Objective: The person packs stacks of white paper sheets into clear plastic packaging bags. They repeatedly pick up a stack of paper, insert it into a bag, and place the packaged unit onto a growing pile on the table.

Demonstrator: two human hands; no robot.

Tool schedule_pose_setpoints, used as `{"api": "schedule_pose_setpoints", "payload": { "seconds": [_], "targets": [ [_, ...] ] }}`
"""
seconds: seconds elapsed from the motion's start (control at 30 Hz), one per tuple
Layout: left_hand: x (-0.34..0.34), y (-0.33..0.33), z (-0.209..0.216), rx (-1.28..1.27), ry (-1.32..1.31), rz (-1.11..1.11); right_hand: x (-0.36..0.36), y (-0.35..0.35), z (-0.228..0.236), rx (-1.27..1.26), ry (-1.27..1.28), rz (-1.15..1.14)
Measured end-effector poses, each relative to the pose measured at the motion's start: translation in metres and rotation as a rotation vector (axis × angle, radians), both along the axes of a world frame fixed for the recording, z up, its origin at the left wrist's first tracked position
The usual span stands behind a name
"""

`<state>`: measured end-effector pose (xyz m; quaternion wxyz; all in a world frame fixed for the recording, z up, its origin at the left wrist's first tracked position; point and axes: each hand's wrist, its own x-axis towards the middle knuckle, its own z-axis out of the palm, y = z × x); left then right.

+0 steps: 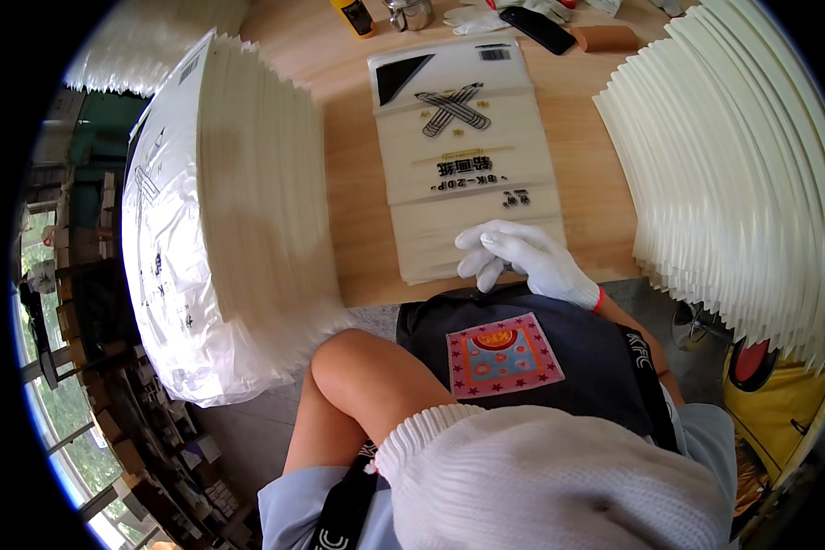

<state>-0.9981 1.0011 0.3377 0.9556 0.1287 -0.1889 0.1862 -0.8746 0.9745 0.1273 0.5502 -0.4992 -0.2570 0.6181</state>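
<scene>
My right hand, in a white knit glove with a red cuff edge, hovers by the table's front edge, over the near end of a flat stack in clear printed plastic. Its fingers are apart and slightly curled, with nothing seen in them. The stack bears crossed pencils and dark print; whether it is packs of paper or plastic sleeves I cannot tell. My left arm bends sharply back, bringing my left hand, also gloved in white, large and close at the bottom. Its fingers are out of sight, so any hold is hidden.
Tall piles of plastic-wrapped layers flank the table: a left pile and a right pile. Along the back lie a black phone, a brown block, a yellow bottle, a metal cup and white gloves.
</scene>
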Motion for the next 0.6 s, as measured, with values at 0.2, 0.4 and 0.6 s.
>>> {"api": "schedule_pose_setpoints", "payload": {
  "seconds": [0.2, 0.4, 0.6],
  "targets": [
    [0.014, 0.009, -0.040, 0.105, -0.298, -0.095, -0.003, 0.004, -0.002, -0.043, 0.031, -0.029],
    [0.012, -0.008, -0.034, -0.172, -0.349, -0.013, -0.003, 0.004, 0.000, -0.033, 0.010, -0.026],
    [0.023, 0.024, -0.037, 0.172, -0.311, -0.088, -0.001, 0.005, -0.003, -0.050, 0.034, -0.007]
  ]
}}
